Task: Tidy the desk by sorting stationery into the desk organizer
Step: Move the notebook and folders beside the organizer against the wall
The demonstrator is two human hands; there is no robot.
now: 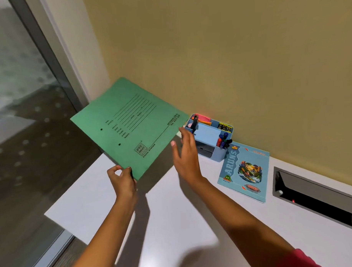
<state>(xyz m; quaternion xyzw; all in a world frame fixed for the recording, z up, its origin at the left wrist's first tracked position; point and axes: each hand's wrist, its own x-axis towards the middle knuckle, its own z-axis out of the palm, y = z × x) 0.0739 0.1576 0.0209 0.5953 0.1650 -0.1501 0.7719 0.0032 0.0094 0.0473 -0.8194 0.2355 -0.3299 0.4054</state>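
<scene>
A green file folder [129,125] hangs tilted in the air above the desk's left end. My left hand [123,180] pinches its near corner. My right hand [184,153] is beside the folder's right edge, fingers spread, holding nothing; whether a fingertip touches the folder I cannot tell. Against the wall behind my right hand stands the light blue desk organizer [211,136]. It holds pens and markers [223,141], pink and orange sticky notes [203,118], clips and a black item.
A blue notebook [245,172] lies flat on the white desk [174,223], right of the organizer. A recessed cable slot [317,196] opens in the desk at far right. The desk's left edge drops off toward a glass window [20,98]. A yellow wall stands behind.
</scene>
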